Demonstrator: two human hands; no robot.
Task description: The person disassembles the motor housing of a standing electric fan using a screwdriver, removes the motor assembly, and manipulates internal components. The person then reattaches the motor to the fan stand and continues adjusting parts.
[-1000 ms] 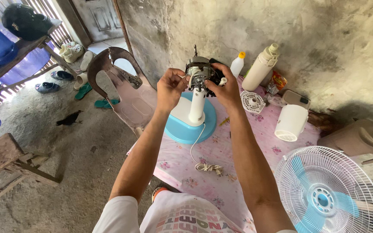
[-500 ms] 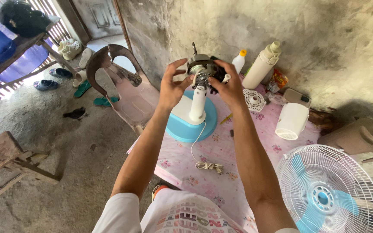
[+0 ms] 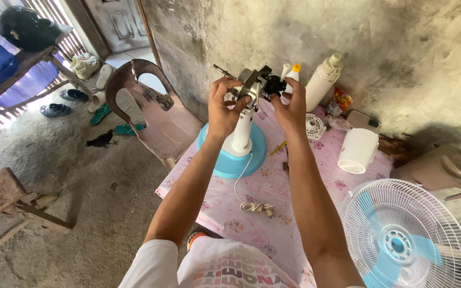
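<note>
A bare fan motor [image 3: 254,85] with a thin shaft pointing left sits atop a white stand [image 3: 241,133] on a round blue base [image 3: 225,165]. My left hand [image 3: 222,109] grips the motor's left side and the top of the stand. My right hand [image 3: 290,106] holds the motor's black rear part on the right. A white cord [image 3: 252,205] runs from the base and lies coiled on the pink floral tablecloth [image 3: 273,234].
White motor cover [image 3: 357,149], small round white grille piece [image 3: 314,126], a yellow screwdriver [image 3: 278,148] and white bottles [image 3: 321,80] lie behind the stand. A fan cage with blue blades [image 3: 406,240] sits lower right. Brown plastic chairs [image 3: 150,106] [image 3: 441,168] flank the table against a concrete wall.
The view shifted slightly. Both hands stayed on the motor; my right hand moved from the top toward its rear part, and the left hand shifted its grip.
</note>
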